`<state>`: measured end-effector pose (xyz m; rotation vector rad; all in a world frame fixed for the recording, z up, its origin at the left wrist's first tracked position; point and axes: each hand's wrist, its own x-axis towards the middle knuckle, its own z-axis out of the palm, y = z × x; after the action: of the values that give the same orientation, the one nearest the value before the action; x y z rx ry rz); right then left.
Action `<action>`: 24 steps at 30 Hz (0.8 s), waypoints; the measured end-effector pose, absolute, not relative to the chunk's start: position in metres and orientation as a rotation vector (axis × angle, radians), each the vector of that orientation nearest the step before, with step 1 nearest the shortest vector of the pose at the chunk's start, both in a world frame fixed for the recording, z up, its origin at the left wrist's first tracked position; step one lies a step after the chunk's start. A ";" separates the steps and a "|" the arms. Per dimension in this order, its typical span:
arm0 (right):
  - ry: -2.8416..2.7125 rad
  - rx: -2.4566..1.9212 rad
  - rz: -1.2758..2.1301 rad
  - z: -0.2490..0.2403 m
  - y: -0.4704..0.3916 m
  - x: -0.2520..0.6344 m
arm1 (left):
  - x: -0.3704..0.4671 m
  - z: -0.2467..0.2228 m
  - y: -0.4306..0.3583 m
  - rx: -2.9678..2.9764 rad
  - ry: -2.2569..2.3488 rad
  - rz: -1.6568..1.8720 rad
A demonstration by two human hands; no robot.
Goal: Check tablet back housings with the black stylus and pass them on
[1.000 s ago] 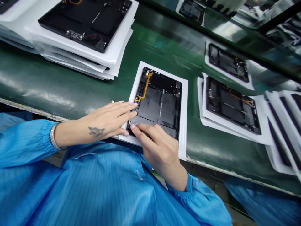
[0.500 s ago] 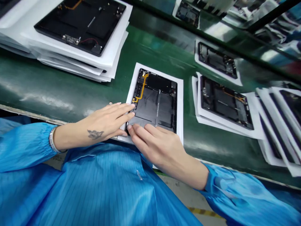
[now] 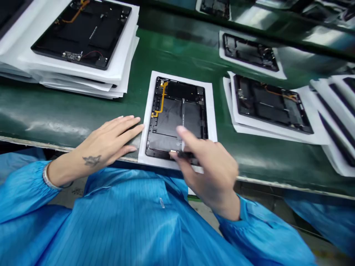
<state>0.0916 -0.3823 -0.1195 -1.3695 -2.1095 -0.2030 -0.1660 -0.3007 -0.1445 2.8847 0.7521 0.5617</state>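
Observation:
An opened tablet (image 3: pixel 169 125), with black battery cells and an orange flex cable (image 3: pixel 163 99), lies on a white sheet (image 3: pixel 212 111) in front of me. My left hand (image 3: pixel 111 138) rests flat on the bench, left of the tablet, its fingers spread and touching at most the sheet's edge. Over the tablet's lower right part hovers my right hand (image 3: pixel 210 166), blurred by motion. Its index finger and thumb are apart, with a dark smear between them. Whether that is a held part or the tablet's frame, I cannot tell.
A stack of opened tablets between white sheets (image 3: pixel 124 79) stands at the left. On the right are another tablet (image 3: pixel 273 103) on sheets and a leaning pile (image 3: pixel 338 122). Farther back lies one more tablet (image 3: pixel 249 51). The green bench (image 3: pixel 177 48) ends just before my body.
Both hands have left the tablet's lower left corner. My left hand moved left onto the bench; my right hand moved right across the tablet's lower part. The view shifted slightly.

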 end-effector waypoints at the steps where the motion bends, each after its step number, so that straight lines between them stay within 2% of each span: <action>1: -1.944 -1.390 -0.102 -0.120 -0.387 0.091 | -0.168 -0.144 -0.302 2.898 0.754 0.591; 4: -1.699 -1.329 0.146 -0.124 -0.396 0.090 | -0.166 -0.142 -0.308 2.959 0.660 0.662; 8: -1.835 -1.134 0.240 -0.139 -0.402 0.088 | -0.156 -0.142 -0.313 3.015 0.480 0.692; 14: -2.007 -1.036 0.018 -0.165 -0.406 0.084 | -0.151 -0.144 -0.312 3.029 0.418 0.706; 24: -1.925 -1.208 -0.114 -0.165 -0.420 0.094 | -0.146 -0.136 -0.313 3.146 0.460 0.609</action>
<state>0.0939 -0.4196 -0.1652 -1.2076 -1.9252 -0.1136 -0.1459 -0.3132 -0.1360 3.1459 0.4595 0.6090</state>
